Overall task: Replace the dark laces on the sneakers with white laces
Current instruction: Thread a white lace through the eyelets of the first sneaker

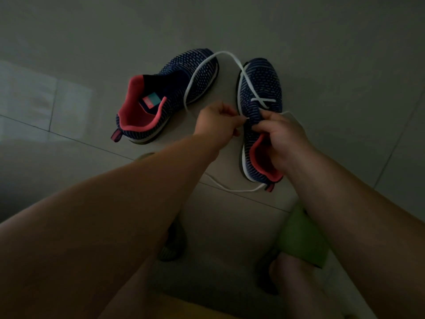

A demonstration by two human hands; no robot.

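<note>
Both hands work close together at the middle of the view, just apart from each other. Reaching in from about seven o'clock with the forearm stretched long, the left hand (217, 122) curls its fingers and pinches the white lace (202, 65) right at the inner edge of the right sneaker (261, 88). Coming from four o'clock with the wrist bent, the right hand (284, 137) grips the knit tongue area of that same sneaker, fingers curled over the fabric.

That sneaker stands upright on the tiled floor (322, 42), toe toward twelve o'clock, pink-lined opening toward six. One crossing of the lace already shows on its upper. From the pinch, the lace loops up toward eleven o'clock, drapes over the toe of the left sneaker (174, 93), arcs across, and comes back down onto the right one. Another stretch trails on the floor at six o'clock behind the heel.

At ten o'clock from the hands, the left sneaker lies unlaced, with its toe pointing toward one o'clock.

A blurred green object (301, 236) sits at five o'clock, near a bare foot (289, 270).
</note>
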